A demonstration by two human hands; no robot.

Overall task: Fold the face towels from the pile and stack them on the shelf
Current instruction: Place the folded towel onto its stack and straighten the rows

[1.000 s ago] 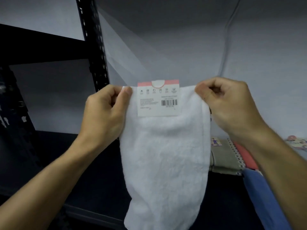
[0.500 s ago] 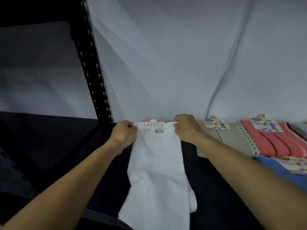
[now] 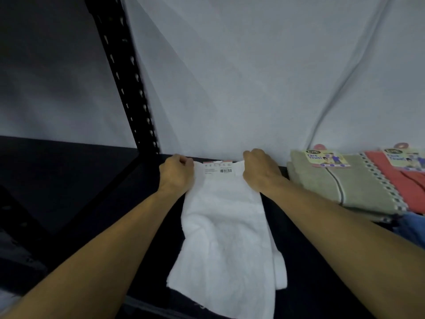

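Observation:
A white face towel [image 3: 226,229] lies lengthwise on the dark shelf board [image 3: 322,261], its near end hanging over the front edge. A paper label with a barcode [image 3: 218,169] sits at its far edge, close to the white backdrop. My left hand [image 3: 177,174] grips the far left corner of the towel. My right hand [image 3: 258,171] grips the far right corner. Both arms reach forward over the shelf.
A folded beige face towel [image 3: 340,192] with a card label lies to the right, then a coral one [image 3: 400,171] and a blue one [image 3: 414,229] at the frame's right edge. A black perforated upright post [image 3: 125,74] stands to the left.
Both hands carried the hanging towel forward and down, then laid it flat on the shelf with its labelled edge at the back. The grip on both corners has stayed.

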